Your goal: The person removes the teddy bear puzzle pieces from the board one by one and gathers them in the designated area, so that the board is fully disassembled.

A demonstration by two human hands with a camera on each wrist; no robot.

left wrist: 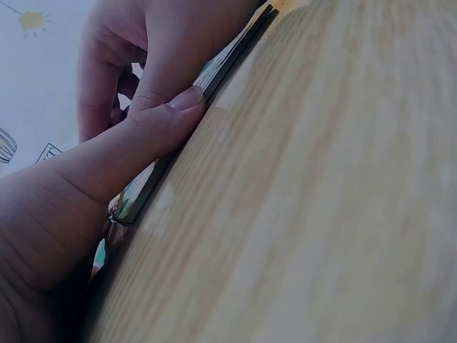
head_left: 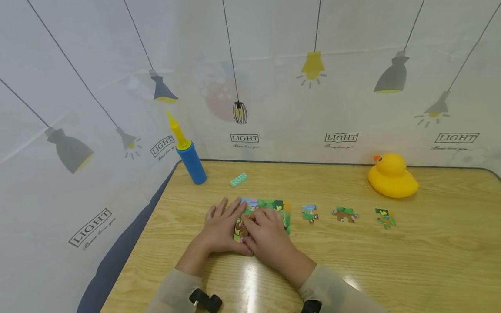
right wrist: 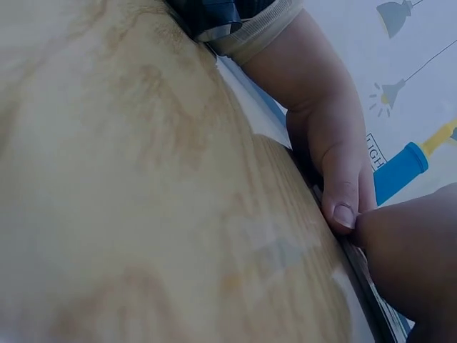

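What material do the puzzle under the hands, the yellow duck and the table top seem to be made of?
The colourful printed jigsaw puzzle looks like thick matte cardboard: the left wrist view shows a layered grey edge. The yellow duck seems to be smooth plastic or rubber with a soft sheen. The light wooden table top shows grain and a glossy glare, perhaps laminate.

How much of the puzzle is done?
Part is done: the puzzle already shows a joined green picture on the table. Right now the left hand and right hand both press on its near-left part, so what lies under them is hidden. Left to do: three loose pieces lie in a row to its right.
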